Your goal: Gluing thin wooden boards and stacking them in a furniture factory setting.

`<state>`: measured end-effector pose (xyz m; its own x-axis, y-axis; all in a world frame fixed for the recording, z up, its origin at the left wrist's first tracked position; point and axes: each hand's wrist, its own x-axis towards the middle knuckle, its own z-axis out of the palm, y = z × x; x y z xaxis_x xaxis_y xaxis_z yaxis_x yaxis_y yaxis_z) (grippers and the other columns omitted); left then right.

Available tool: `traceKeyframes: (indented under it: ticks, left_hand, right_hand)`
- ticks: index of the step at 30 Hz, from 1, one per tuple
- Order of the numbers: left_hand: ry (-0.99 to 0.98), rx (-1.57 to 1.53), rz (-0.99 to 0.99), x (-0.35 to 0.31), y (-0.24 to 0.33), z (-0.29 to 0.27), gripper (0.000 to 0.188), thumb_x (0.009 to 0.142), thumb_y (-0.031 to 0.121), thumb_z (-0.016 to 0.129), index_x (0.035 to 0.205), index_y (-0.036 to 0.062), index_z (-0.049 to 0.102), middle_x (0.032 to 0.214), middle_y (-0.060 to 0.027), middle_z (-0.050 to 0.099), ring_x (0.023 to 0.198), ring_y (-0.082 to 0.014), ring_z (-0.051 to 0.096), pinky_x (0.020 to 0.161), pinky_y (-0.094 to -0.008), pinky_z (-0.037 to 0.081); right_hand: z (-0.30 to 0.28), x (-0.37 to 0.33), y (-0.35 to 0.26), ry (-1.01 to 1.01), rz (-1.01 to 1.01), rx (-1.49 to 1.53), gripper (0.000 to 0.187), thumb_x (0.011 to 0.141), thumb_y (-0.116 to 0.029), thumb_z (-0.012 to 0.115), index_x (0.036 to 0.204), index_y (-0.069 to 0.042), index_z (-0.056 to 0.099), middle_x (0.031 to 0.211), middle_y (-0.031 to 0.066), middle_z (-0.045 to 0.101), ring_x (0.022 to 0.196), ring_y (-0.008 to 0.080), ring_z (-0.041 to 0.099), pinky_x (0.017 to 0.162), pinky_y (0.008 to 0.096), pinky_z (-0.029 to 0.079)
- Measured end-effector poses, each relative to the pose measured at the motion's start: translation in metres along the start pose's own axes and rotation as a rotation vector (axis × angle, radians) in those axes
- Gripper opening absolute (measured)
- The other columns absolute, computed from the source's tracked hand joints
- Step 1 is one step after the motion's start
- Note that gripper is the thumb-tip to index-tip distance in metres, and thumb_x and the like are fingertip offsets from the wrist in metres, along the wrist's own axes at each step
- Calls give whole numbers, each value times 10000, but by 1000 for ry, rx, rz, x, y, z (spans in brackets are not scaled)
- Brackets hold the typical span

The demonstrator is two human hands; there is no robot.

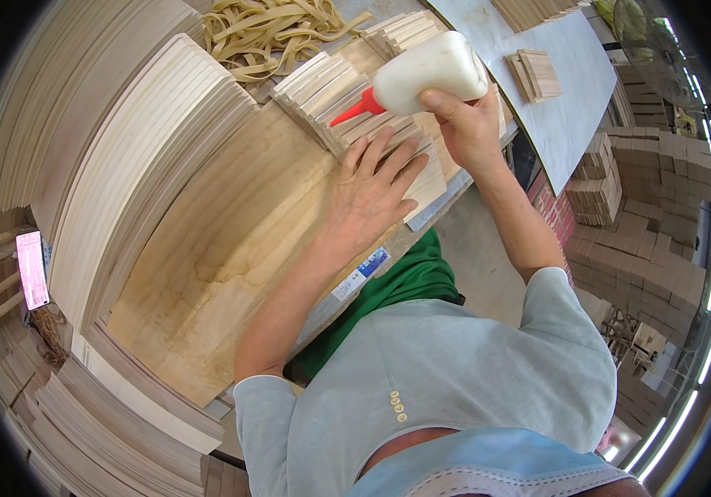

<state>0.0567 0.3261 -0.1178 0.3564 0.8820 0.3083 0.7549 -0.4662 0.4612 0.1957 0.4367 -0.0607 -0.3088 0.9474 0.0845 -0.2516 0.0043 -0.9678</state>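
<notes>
My right hand [469,124] is wrapped round a white squeeze bottle [431,73]. The bottle lies tilted on its side in the air, and its red pointed nozzle [359,108] aims down to the left. Below it, my left hand [372,186] rests with fingers spread on a row of thin light wooden slats [426,157]. More slats [314,87] stand stacked in an overlapping row just beyond the nozzle. Whether glue is leaving the tip is too small to tell.
A plywood board [231,240] covers the bench before me. Tall stacks of wooden boards [140,157] line the left. Tan flat bands [272,33] lie heaped at the back. A grey-white table [571,99] at the right bears small wood pieces [532,74]; wooden stacks [645,240] stand beyond.
</notes>
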Motion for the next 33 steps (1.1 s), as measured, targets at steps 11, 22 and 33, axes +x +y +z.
traceKeyframes:
  ticks: [11,22,33]
  left_hand:
    - [18,-29,16,0,1,0,647,736,355,732,1329,203,522,1441,-1,402,1372,-267,275,1132,-473,214]
    - [-12,96,-28,3,30,-5,584,776,253,681,1318,107,520,1422,-45,408,1359,-277,303,1120,-480,243]
    - [-21,472,-111,3,59,17,540,797,186,611,1288,-19,515,1379,-116,449,1284,-273,401,1036,-385,340]
  right_hand:
    - [-36,13,-16,79,-100,-21,558,789,5,732,1265,-16,441,1136,93,606,1047,201,610,856,347,545]
    - [-48,-1,-35,30,-144,83,435,850,-62,678,1226,8,471,1109,125,614,1006,275,645,799,462,594]
    - [-21,-12,-13,-45,6,171,440,835,-51,695,1217,6,483,1110,126,620,1006,253,645,764,399,604]
